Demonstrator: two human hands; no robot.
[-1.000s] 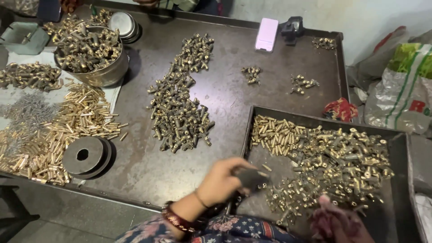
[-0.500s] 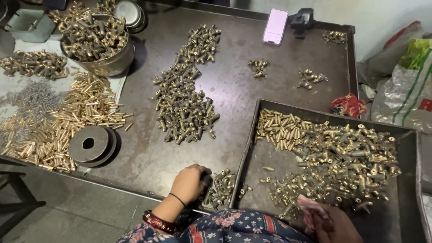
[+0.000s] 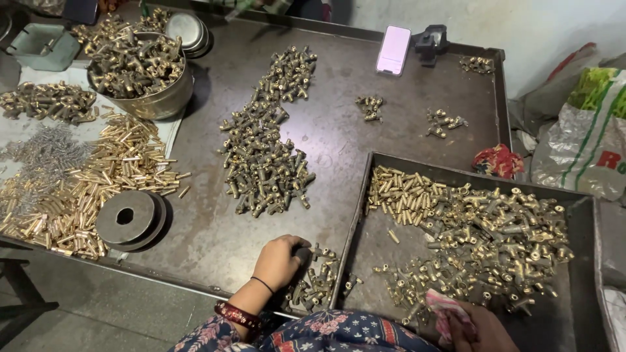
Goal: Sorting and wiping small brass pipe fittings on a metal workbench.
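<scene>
My left hand (image 3: pixel 279 261) rests on the dark metal table (image 3: pixel 208 241), fingers curled at the edge of a small heap of brass fittings (image 3: pixel 314 283) beside the tray wall. Whether it grips a fitting I cannot tell. My right hand (image 3: pixel 473 329) is at the bottom edge, closed on a pink-and-white cloth (image 3: pixel 445 314) over the near side of the dark tray (image 3: pixel 365 241). The tray holds a large pile of brass fittings (image 3: pixel 495 241) and short brass tubes (image 3: pixel 404 195). A long heap of darker fittings (image 3: pixel 267 143) lies in the table's middle.
A metal bowl full of fittings (image 3: pixel 140 68) stands back left, brass tubes (image 3: pixel 91 189) and two stacked metal discs (image 3: pixel 127 218) lie left. A phone (image 3: pixel 393 50) leans at the back. A red cloth (image 3: pixel 497 160) and sacks (image 3: pixel 580 130) sit right.
My left hand moved left out of the tray onto the table by the small heap of fittings. My right hand with the cloth stays at the tray's near edge.
</scene>
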